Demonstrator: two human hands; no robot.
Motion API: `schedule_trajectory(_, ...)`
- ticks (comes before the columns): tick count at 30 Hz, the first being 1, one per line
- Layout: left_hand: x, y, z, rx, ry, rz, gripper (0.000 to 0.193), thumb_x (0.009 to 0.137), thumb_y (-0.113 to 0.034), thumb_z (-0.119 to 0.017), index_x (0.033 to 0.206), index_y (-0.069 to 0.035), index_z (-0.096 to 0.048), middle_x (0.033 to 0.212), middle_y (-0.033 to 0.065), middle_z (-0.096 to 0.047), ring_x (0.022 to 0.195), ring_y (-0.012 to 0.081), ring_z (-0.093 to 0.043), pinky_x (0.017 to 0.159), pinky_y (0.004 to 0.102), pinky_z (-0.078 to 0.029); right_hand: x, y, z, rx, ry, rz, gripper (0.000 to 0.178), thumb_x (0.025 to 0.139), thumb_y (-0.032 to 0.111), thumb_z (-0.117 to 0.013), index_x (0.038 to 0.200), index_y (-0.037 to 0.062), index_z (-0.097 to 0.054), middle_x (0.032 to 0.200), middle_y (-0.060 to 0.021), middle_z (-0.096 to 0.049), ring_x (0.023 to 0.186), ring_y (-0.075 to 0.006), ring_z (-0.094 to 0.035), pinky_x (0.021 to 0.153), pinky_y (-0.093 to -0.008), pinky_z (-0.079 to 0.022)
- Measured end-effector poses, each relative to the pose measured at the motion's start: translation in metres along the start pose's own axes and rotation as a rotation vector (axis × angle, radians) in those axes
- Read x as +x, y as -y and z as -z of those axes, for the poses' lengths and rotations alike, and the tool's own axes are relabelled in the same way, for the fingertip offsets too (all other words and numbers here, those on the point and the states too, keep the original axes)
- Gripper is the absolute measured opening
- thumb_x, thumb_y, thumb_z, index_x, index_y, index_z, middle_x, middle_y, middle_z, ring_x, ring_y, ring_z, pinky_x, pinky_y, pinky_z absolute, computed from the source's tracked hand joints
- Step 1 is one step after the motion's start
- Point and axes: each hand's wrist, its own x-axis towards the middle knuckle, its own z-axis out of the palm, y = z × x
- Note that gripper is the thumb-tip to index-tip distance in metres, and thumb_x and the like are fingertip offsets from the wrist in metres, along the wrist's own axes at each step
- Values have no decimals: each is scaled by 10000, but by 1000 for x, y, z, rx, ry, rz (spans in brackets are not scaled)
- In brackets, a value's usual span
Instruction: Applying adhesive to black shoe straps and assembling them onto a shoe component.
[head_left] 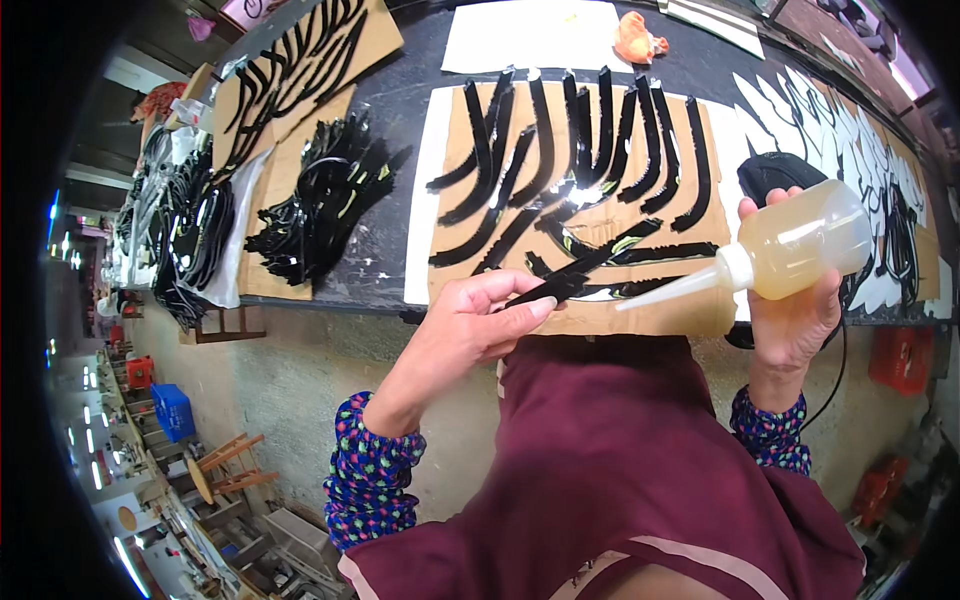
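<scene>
Between the thumb and fingers of my left hand (485, 315) is one end of a black strip (600, 255), slanting up to the right over the cardboard. My right hand (790, 320) grips a clear squeeze bottle (805, 240) of yellowish liquid. The bottle lies tilted, its long pale nozzle (670, 287) pointing left and down, close to the held strip. Under both hands a cardboard sheet (580, 318) bears several curved black strips (540, 140), some with shiny patches. Whether liquid is leaving the nozzle I cannot make out.
Left on the dark table (390, 215) lies a pile of black strips (325, 200); another cardboard piece (385, 40) with strips sits behind. An orange crumpled cloth (636, 40) rests beside a white sheet (530, 35). At right are a black object with a cord (770, 172) and white pointed pieces (800, 110).
</scene>
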Motion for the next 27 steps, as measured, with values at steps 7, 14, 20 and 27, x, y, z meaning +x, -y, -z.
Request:
schedule_trajectory(7, -3, -6, -13, 92, -48, -36, 203, 871, -159, -634, 1004, -7, -659, 676, -86, -530, 569, -12, -414, 506, 158, -329, 1, 2, -10, -199, 82, 24, 919, 710, 327, -772, 1408, 34, -250, 1386, -180, -385, 1306, -446, -299, 1116, -502, -221)
schedule_trajectory(14, 0, 0, -8, 164, -6, -132, 223, 846, -123, -660, 1021, 15, -670, 738, -47, -598, 645, -7, -480, 551, 155, -383, 4, 0, -14, -299, 130, 28, 911, 710, 340, -757, 1402, 22, -257, 1358, -179, -411, 1278, -441, -344, 1097, -498, -256)
schedule_trajectory(20, 1, -2, -5, 180, 35, -145, 223, 837, -111, -669, 1024, 9, -672, 742, -54, -601, 634, -8, -475, 546, 158, -377, 6, -4, -16, -360, 165, 40, 908, 702, 383, -731, 1395, 25, -267, 1323, -166, -442, 1222, -414, -422, 1067, -483, -307)
schedule_trajectory(27, 3, 1, -2, 148, 14, -93, 218, 833, -112, -676, 1025, -8, -680, 719, -60, -588, 614, -10, -461, 531, 161, -356, 6, -6, -19, -380, 180, 44, 902, 701, 392, -724, 1391, 27, -272, 1300, -159, -452, 1199, -402, -439, 1051, -479, -330)
